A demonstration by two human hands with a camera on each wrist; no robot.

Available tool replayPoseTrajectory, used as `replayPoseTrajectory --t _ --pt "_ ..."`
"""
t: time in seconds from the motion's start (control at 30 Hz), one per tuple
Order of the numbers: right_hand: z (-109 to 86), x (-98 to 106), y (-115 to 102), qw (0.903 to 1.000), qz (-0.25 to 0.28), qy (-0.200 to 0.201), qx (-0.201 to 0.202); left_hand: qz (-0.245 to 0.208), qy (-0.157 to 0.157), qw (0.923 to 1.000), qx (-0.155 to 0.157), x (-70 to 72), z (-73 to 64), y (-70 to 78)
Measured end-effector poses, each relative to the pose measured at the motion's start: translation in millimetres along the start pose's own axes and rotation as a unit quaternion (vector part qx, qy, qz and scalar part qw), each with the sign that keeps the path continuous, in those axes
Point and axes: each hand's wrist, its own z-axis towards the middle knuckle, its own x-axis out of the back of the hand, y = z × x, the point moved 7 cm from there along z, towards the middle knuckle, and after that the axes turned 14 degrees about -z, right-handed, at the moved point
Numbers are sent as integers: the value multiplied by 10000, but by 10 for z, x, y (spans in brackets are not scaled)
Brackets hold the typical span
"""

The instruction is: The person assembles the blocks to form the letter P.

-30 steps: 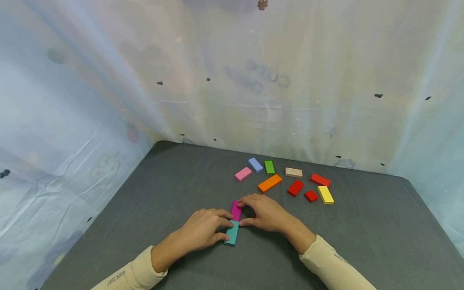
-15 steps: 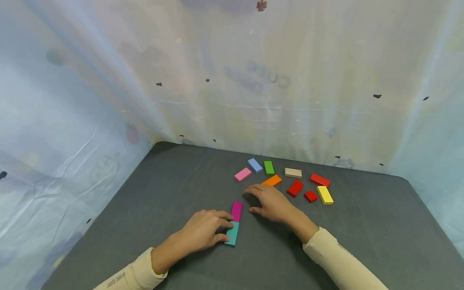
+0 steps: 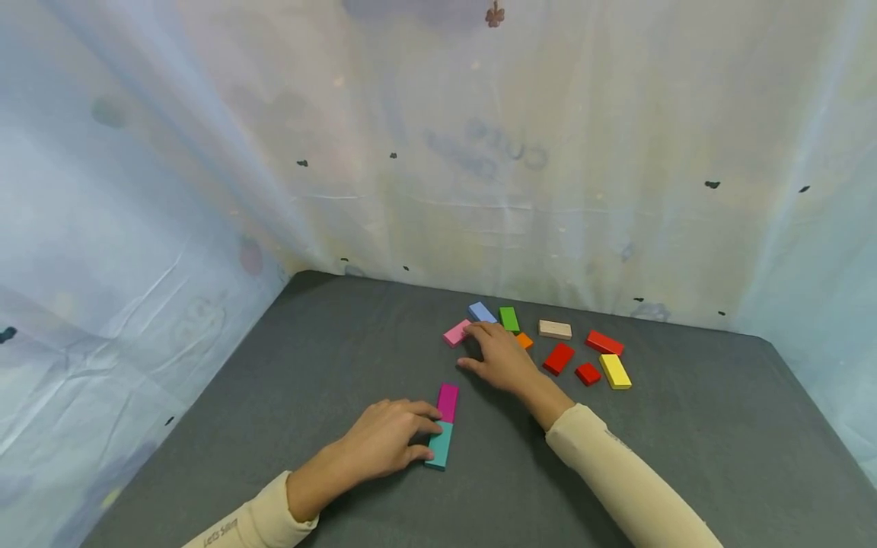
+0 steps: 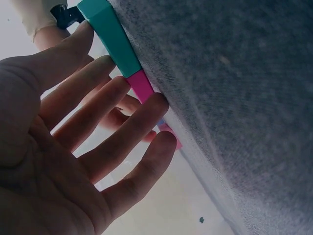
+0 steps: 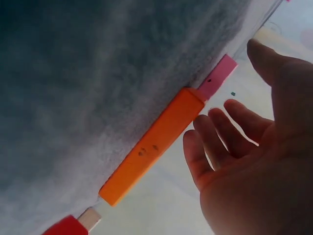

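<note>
A teal block (image 3: 439, 446) and a magenta block (image 3: 448, 403) lie end to end in one line on the dark grey table. My left hand (image 3: 384, 435) rests beside them, thumb and fingertips at their left side; the left wrist view shows its fingers (image 4: 129, 139) spread and extended. Farther back, my right hand (image 3: 503, 358) reaches over the orange block (image 5: 152, 147), which it partly covers in the head view. Its fingertips overlap the near end of the pink block (image 3: 455, 335) there. Nothing is held in the right palm, and its thumb stands apart from the fingers.
Around the right hand lie a blue block (image 3: 483, 312), a green block (image 3: 508, 319) and a bare wood block (image 3: 555, 329). Several red blocks (image 3: 559, 358) and a yellow block (image 3: 615, 371) sit farther right. A patterned curtain (image 3: 438, 228) hangs behind the table.
My right hand has let go of the magenta block and moved back, away from me, to the orange and pink blocks. My left hand stays by the teal block.
</note>
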Motion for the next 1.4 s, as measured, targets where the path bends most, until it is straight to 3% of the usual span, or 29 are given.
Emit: replayPoseTrajectory --t 0.3,0.5,0.9,1.4 --pt "206 -63 47 9995 -238 -153 -168 36 28 10000 4 12 -8 15" --pt "288 -92 32 9995 -218 -204 32 -12 32 10000 15 14 -8 20" --pt "302 -94 23 9980 404 -236 435 74 38 10000 -37 19 0 9" --pt "304 -102 31 9972 386 -184 619 67 15 10000 -44 20 -3 11"
